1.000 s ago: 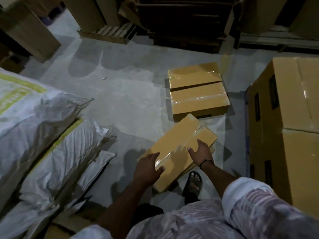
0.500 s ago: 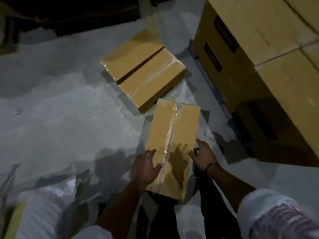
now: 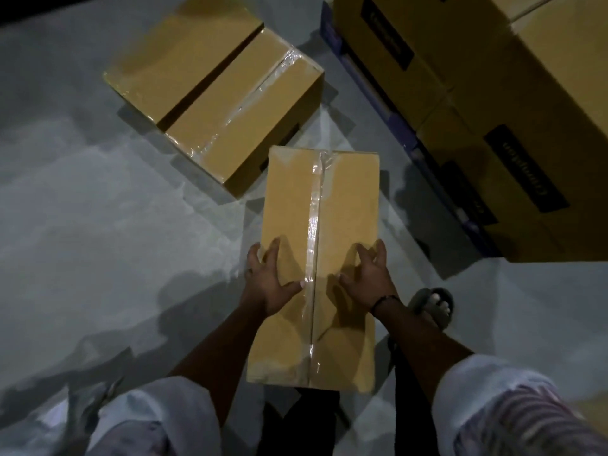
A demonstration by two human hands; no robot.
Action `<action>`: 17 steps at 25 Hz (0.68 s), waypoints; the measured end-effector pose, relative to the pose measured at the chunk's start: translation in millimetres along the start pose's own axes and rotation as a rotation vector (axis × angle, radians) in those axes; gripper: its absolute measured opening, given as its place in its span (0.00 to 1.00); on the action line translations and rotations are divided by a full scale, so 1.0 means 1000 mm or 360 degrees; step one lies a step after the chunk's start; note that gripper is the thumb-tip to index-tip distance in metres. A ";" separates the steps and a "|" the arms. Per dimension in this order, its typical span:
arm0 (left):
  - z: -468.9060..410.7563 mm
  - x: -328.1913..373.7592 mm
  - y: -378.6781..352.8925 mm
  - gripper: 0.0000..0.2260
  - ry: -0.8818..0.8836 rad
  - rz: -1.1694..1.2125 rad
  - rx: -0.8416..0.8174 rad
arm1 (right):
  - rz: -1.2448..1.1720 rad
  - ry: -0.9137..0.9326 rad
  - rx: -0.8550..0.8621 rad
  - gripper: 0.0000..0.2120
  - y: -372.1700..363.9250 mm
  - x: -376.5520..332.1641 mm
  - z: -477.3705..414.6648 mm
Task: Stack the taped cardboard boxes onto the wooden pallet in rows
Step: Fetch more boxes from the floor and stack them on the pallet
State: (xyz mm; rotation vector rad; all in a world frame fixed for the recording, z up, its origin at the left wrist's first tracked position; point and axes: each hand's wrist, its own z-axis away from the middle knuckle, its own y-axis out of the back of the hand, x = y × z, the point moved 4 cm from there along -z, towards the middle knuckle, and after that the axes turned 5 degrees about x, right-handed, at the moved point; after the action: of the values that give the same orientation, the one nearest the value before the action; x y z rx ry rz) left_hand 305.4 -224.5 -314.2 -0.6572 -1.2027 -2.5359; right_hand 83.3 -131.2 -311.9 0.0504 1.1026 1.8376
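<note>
The stacked boxes (image 3: 477, 60) run off the top and right edges; their black label (image 3: 525, 169) print is unreadable.

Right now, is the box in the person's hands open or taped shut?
Taped shut. Clear tape runs along the middle seam of the held box, and the flaps lie flat.

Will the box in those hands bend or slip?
Probably stiff: the held box has flat faces and straight edges. Maybe slippery along its shiny tape. Likely light, since the left hand and right hand grip just its sides.
</note>
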 end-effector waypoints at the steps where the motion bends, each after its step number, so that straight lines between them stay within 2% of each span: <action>1: 0.001 0.001 -0.003 0.51 -0.0022 -0.0044 -0.0002 | -0.0034 0.0014 0.0044 0.42 -0.001 0.001 0.000; 4: 0.014 0.019 0.003 0.50 -0.0092 -0.0136 0.0004 | -0.0024 0.0081 0.0142 0.40 0.010 0.003 0.011; 7: 0.043 0.056 0.031 0.49 -0.0242 -0.0291 0.0058 | 0.0157 0.0214 0.0170 0.38 0.050 -0.008 0.035; 12: 0.116 0.142 0.080 0.48 -0.0266 -0.0461 0.0086 | 0.0332 0.0392 0.0184 0.37 0.172 -0.044 0.089; 15: 0.163 0.207 0.106 0.47 -0.0163 -0.0398 0.0093 | 0.0415 0.0540 0.0183 0.35 0.257 -0.055 0.116; 17: 0.187 0.246 0.114 0.46 -0.0131 -0.0294 0.0223 | 0.0428 0.0670 0.0167 0.33 0.302 -0.055 0.126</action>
State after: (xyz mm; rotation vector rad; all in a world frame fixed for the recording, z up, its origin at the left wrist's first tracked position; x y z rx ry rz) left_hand 193.8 -158.9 -11.1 -0.6497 -1.5187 -2.5622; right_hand -40.8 -129.1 -3.6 -0.1398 1.5461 2.0850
